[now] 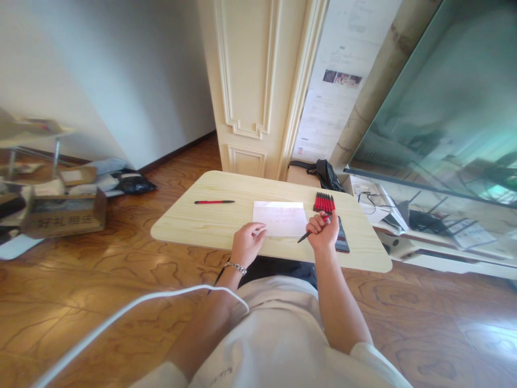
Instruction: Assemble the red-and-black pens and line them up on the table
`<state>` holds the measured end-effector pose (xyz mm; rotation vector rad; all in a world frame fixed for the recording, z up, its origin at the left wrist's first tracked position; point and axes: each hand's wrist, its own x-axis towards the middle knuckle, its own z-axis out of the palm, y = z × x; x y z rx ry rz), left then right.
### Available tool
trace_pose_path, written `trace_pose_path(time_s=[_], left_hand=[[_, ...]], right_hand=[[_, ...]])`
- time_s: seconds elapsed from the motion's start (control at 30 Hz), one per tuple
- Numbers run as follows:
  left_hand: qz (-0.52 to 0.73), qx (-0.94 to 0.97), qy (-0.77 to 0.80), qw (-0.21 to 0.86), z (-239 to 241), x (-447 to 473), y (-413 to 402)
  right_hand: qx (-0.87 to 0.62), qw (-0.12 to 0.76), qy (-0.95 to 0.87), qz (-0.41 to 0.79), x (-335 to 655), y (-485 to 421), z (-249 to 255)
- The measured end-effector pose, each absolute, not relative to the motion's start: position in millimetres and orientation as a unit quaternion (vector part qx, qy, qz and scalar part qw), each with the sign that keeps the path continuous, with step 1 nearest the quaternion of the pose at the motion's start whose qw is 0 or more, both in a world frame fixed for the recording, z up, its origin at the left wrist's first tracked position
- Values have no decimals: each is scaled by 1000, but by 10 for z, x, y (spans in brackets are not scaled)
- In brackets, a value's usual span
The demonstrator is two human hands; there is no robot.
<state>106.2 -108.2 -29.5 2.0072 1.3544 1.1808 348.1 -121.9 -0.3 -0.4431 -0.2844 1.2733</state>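
My right hand [324, 233] is closed around a red and black pen [305, 236], its dark end pointing down and to the left over the table. On the tabletop by the paper's lower left corner rests my left hand [247, 243], fingers loosely bent and holding nothing. A white sheet of paper [278, 218] with faint marks lies between both hands. Beyond my right hand, several red and black pens [323, 201] lie side by side in a row. One more red and black pen [215, 202] lies alone at the left. A dark flat item [342, 237] is partly hidden behind my right hand.
The light wooden table [186, 226] has rounded corners. A white cable [153, 295] runs across the lower left. A cardboard box [64, 215] and black bag [133, 181] are on the floor at left. A large screen [444, 97] and white cabinet [448, 256] stand at right.
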Motion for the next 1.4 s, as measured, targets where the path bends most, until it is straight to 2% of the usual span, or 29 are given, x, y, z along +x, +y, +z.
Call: trace_pose_path(time_s=[0.13, 0.23, 0.4, 0.63, 0.83, 0.97, 1.2, 1.4], left_hand=[[397, 750, 513, 130, -335, 957, -891], [363, 764, 525, 100, -369, 963, -818], [292, 780, 547, 78, -387, 1053, -845], [296, 784, 542, 66, -339, 1151, -990], [298, 779, 547, 77, -325, 1180, -1013], [306, 779, 541, 85, -337, 1171, -1004], [308, 780, 538, 82, -355, 1170, -995], [305, 782, 538, 82, -329, 1173, -1001]], right_hand=[[-211, 773, -136, 583, 3496, -1214, 18], [-196, 764, -148, 596, 3493, -1202, 61], [-230, 734, -169, 617, 3371, -1150, 138], [-442, 714, -240, 487, 3091, -1068, -13], [-467, 612, -312, 556, 2985, -1059, -157], [-521, 611, -395, 447, 2925, -1039, -267], [-588, 505, -495, 393, 2891, -1010, -283], [-646, 464, -523, 306, 2827, -1038, -306]])
